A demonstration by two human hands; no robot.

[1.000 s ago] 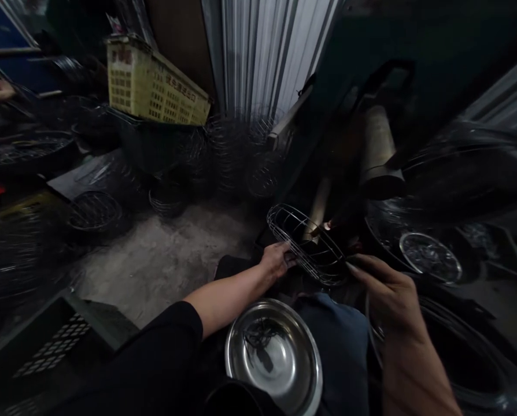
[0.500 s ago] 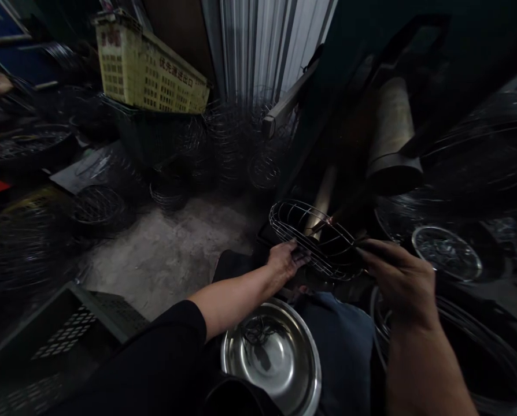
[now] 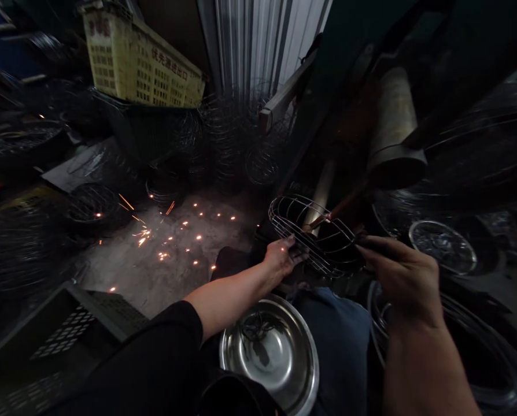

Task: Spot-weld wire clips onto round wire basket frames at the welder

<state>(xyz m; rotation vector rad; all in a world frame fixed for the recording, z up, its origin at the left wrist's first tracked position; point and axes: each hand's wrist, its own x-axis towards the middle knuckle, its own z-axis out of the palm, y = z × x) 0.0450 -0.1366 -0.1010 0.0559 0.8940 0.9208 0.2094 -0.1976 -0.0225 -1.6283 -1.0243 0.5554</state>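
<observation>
1. As sparks (image 3: 143, 233) newly scatter across the floor (image 3: 132, 274), likely from hot work, the basket (image 3: 314, 252) sits at the rod (image 3: 347, 200);
2. left hand (image 3: 281, 257), loosely curled, grips its near side;
3. right hand (image 3: 402, 271) pinches its end.

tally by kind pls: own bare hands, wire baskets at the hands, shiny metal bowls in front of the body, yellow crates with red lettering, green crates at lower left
Own bare hands: 2, left hand and right hand
Wire basket at the hands: 1
Shiny metal bowl: 1
Yellow crate: 1
Green crate: 1
Total: 6
</observation>
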